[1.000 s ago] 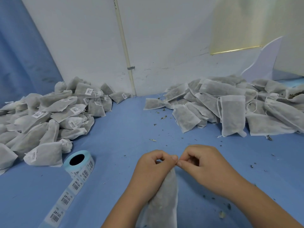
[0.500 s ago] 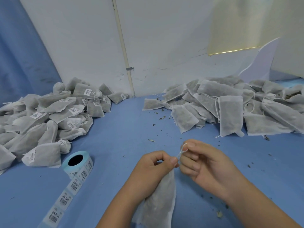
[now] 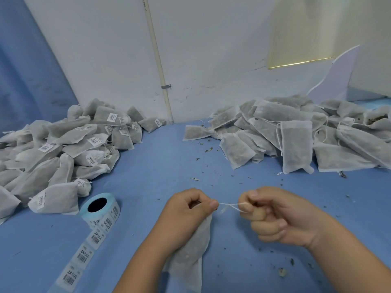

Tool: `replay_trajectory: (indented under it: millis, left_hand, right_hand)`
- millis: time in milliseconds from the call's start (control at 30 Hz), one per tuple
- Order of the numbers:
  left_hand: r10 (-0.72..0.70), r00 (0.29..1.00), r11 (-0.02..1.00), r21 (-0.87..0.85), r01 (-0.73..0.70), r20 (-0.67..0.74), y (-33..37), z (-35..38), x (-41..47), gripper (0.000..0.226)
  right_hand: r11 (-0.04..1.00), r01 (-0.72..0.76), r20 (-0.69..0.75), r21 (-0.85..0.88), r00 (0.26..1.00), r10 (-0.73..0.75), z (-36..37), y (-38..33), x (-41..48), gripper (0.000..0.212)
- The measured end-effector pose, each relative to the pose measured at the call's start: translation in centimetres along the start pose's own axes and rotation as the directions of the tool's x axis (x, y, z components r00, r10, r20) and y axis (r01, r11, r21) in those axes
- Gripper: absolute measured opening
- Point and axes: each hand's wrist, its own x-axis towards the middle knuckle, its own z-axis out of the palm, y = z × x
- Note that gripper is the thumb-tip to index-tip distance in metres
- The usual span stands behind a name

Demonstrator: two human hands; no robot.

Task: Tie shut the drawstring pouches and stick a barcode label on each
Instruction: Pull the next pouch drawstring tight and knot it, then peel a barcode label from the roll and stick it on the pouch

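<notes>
on the strip of white labels [image 3: 84, 253] trailing from the blue label roll [image 3: 99, 210] we see black barcodes, each with a short line of dark characters above it, but we cannot make the characters out. the small white stickers [image 3: 112, 117] on the pouches [image 3: 57, 197] in the left heap show barcode print too small for us to read.

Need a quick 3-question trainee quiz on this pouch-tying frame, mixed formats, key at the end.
1. True or false: the left hand grips the neck of a pouch.
2. The label roll lies: A) left of both hands; B) between the hands; C) right of both hands.
3. Fill in: the right hand pinches the ___ stretched between the hands.
Key: 1 true; 2 A; 3 drawstring.
</notes>
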Motion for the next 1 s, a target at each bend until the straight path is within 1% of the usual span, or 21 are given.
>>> replay_trajectory:
  millis: [67, 133, 233, 300, 367, 433, 500, 567, 633, 667, 700, 733, 800, 867, 900, 933, 967, 1000]
  left_hand:
    - [0.015, 1.000, 1.000, 0.025, -0.015, -0.007, 0.1, -0.2, 0.0, 0.017]
    - [0.010, 1.000, 0.999, 0.042, -0.009, -0.016, 0.0, -0.1, -0.1, 0.016]
    - [-0.034, 0.999, 0.999, 0.038, 0.034, -0.021, -0.3, -0.1, -0.1, 0.017]
    - [-0.082, 0.996, 0.997, 0.020, 0.081, 0.044, -0.4, -0.4, -0.2, 0.013]
    - [-0.153, 0.974, 0.988, 0.044, 0.148, 0.166, -0.4, -0.8, -0.3, 0.010]
    - [-0.225, 0.935, 0.970, 0.154, 0.189, 0.275, -0.4, -1.0, -0.5, 0.016]
    - [-0.254, 0.912, 0.957, 0.217, 0.190, 0.322, -0.3, -1.1, -0.5, 0.018]
    - [-0.247, 0.898, 0.963, 0.198, 0.184, 0.365, -0.2, -1.3, -0.6, 0.016]
    - [-0.249, 0.875, 0.967, 0.149, 0.205, 0.415, -0.1, -1.6, -0.7, 0.014]
    - [-0.255, 0.870, 0.966, 0.140, 0.215, 0.423, -0.1, -1.6, -0.8, 0.016]
    - [-0.264, 0.876, 0.963, 0.154, 0.220, 0.403, -0.1, -1.6, -0.9, 0.019]
    - [-0.270, 0.895, 0.959, 0.182, 0.217, 0.355, -0.2, -1.4, -0.8, 0.022]
    - [-0.255, 0.946, 0.953, 0.216, 0.211, 0.202, -0.5, -0.8, -0.5, 0.027]
    - [-0.218, 0.974, 0.962, 0.181, 0.203, 0.068, -0.7, -0.2, -0.2, 0.034]
    - [-0.205, 0.978, 0.968, 0.152, 0.199, 0.026, -0.8, 0.0, -0.1, 0.039]
    - [-0.197, 0.980, 0.973, 0.119, 0.196, -0.006, -0.8, 0.0, 0.0, 0.041]
    - [-0.190, 0.981, 0.978, 0.085, 0.192, -0.030, -0.9, 0.1, 0.1, 0.040]
    - [-0.185, 0.982, 0.981, 0.051, 0.188, -0.045, -0.8, 0.1, 0.1, 0.038]
  right_hand:
    - [0.990, -0.072, -0.094, -0.124, 0.994, 0.060, -0.1, -0.1, 0.0, 0.023]
    - [0.984, -0.064, -0.172, -0.164, 0.985, 0.035, -0.2, -0.2, 0.0, 0.025]
    - [0.994, 0.075, -0.257, -0.081, 0.962, -0.094, -0.2, -0.3, 0.2, 0.021]
    - [0.985, 0.173, -0.338, -0.010, 0.926, -0.167, -0.4, -0.3, 0.4, 0.014]
    - [0.968, 0.247, -0.429, 0.043, 0.880, -0.206, -0.6, -0.4, 0.6, 0.012]
    - [0.957, 0.286, -0.522, 0.058, 0.825, -0.215, -0.9, -0.3, 0.9, 0.011]
    - [0.950, 0.312, -0.600, 0.031, 0.766, -0.232, -1.3, -0.1, 1.2, 0.011]
    - [0.936, 0.351, -0.661, -0.017, 0.699, -0.274, -1.7, 0.2, 1.3, 0.013]
    - [0.917, 0.391, -0.698, -0.085, 0.633, -0.334, -1.8, 0.3, 1.3, 0.018]
    - [0.906, 0.396, -0.705, -0.151, 0.599, -0.379, -1.8, 0.4, 1.3, 0.018]
    - [0.891, 0.382, -0.705, -0.245, 0.560, -0.434, -1.5, 0.6, 1.3, 0.016]
    - [0.868, 0.352, -0.695, -0.351, 0.523, -0.493, -1.2, 0.8, 1.3, 0.014]
    - [0.786, 0.290, -0.637, -0.546, 0.466, -0.614, -0.3, 1.3, 1.6, 0.012]
    - [0.652, 0.273, -0.505, -0.707, 0.452, -0.736, 1.1, 2.0, 2.2, 0.013]
    - [0.540, 0.239, -0.401, -0.807, 0.449, -0.798, 1.7, 2.4, 2.4, 0.016]
    - [0.397, 0.182, -0.278, -0.900, 0.461, -0.843, 2.0, 2.9, 2.7, 0.018]
    - [0.248, 0.131, -0.155, -0.960, 0.488, -0.859, 2.2, 3.5, 2.9, 0.016]
    - [0.137, 0.092, -0.068, -0.986, 0.529, -0.846, 2.4, 4.1, 3.1, 0.013]
